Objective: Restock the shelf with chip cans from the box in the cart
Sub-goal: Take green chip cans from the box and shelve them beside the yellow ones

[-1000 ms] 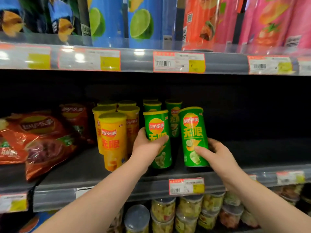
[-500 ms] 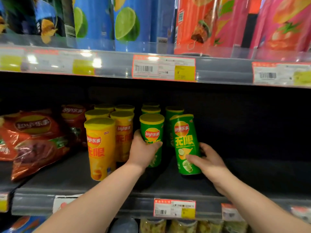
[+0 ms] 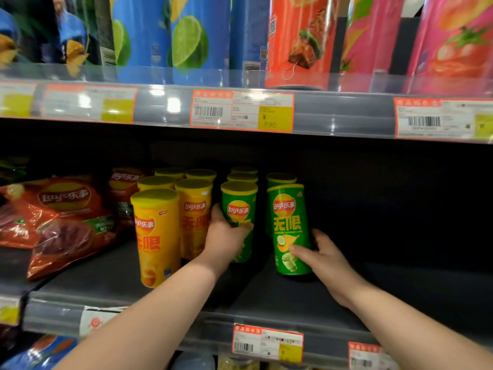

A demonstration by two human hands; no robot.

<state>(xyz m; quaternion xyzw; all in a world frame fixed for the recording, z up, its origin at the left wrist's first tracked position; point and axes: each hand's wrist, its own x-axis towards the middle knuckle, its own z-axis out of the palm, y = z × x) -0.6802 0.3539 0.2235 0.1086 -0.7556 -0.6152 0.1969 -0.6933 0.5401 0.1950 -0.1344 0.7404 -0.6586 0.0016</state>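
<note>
1. Hands: the left hand [image 3: 226, 236] has its fingers wrapped round the lower half of the left green can [image 3: 240, 206]. The right hand [image 3: 322, 257] grips the right green can [image 3: 289, 222] low down, thumb across the front and fingers behind.
2. Location: both cans head two green rows on the middle shelf [image 3: 266, 297], just right of the yellow cans [image 3: 156, 231]. The box and cart are not in view.
3. Risk, tipping: the right green can appears to lean slightly. Whether its base sits flat cannot be told. If released like this, the tall, narrow can would likely topple onto its neighbour or into the dark space to its right.
4. Risk, knock-on: the left hand sits in the narrow gap between the yellow and green rows. A careless withdrawal could brush the close-packed yellow cans and fell several.
5. Risk, facing: a can twisted on release would turn its logo away from the aisle.
6. Can labels: a "Lay's 乐事" badge with large "无限" beneath. The right green can also pictures a cucumber slice.
7. Red bags [image 3: 61, 217]: the same "Lay's 乐事" badge; smaller print is unreadable.
8. Upper price tag [image 3: 241, 110]: a barcode and "¥ 7.90" on a yellow panel; the rest is blurred.
9. Lower price tag [image 3: 266, 343]: a barcode; the price is illegible.
</note>
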